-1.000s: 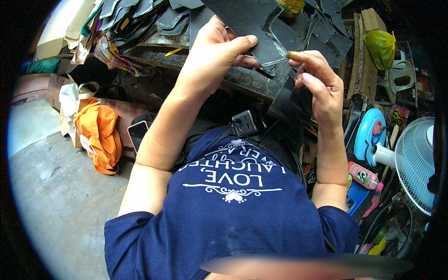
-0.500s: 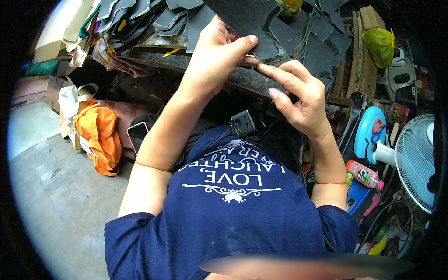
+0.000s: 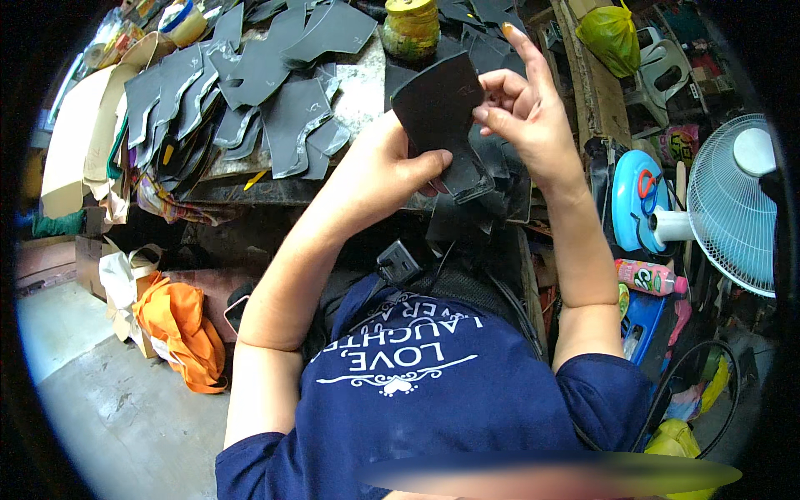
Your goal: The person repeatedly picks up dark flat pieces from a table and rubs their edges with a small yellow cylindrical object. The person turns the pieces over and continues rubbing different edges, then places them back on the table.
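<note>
My left hand is closed on a flat black cut piece, perhaps leather or sheet material, with its thumb pressed on the lower part. The piece stands tilted up above the bench. At its right edge, my right hand pinches with the thumb and curled fingers, while the index finger points up with a yellowish smear on its tip. Just behind the piece is a jar coated in yellow-brown stuff. More black cut pieces lie in overlapping rows to the left, several with pale, glossy edges; others lie beneath my hands.
The bench has a dark front edge. To the right are a white fan, a blue round fan base with red-handled scissors, a pink bottle and a yellow-green bag. An orange bag hangs at left.
The view has shifted, showing more of the bench and the jar. The black piece is now lifted upright, and my right hand has moved up to its edge, index finger raised.
</note>
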